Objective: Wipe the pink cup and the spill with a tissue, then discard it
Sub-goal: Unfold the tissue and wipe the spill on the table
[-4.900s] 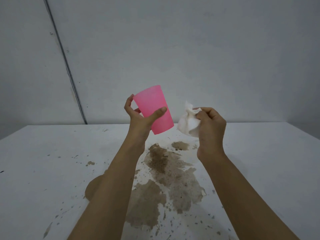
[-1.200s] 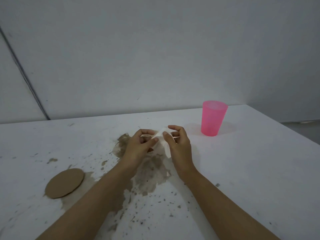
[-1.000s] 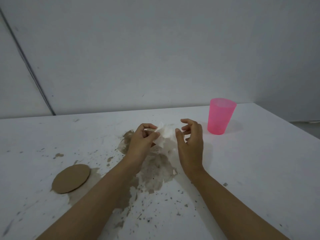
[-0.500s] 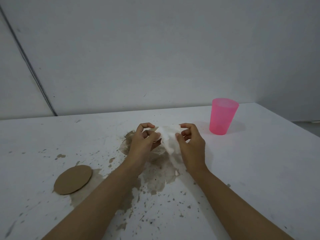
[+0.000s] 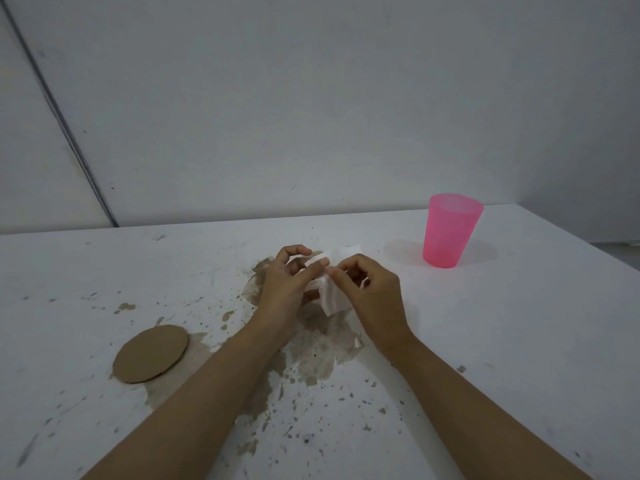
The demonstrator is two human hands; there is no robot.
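The pink cup (image 5: 449, 230) stands upright on the white table (image 5: 519, 341), to the right of my hands and apart from them. A white tissue (image 5: 333, 299) hangs between both hands just above the brown spill (image 5: 318, 355). My left hand (image 5: 287, 289) pinches the tissue's upper left part with thumb and fingers. My right hand (image 5: 370, 292) pinches it from the right, fingertips almost meeting the left thumb. The spill spreads under and in front of my hands, with many brown specks scattered toward me.
A round brown cardboard disc (image 5: 150, 353) lies flat at the left, touching a wet patch. The table's right edge (image 5: 588, 244) runs close past the cup. A grey wall stands behind the table.
The cup went from my left hand to the table at the right. Both hands have since come together on the tissue over the spill, the fingertips closing in within the last half second.
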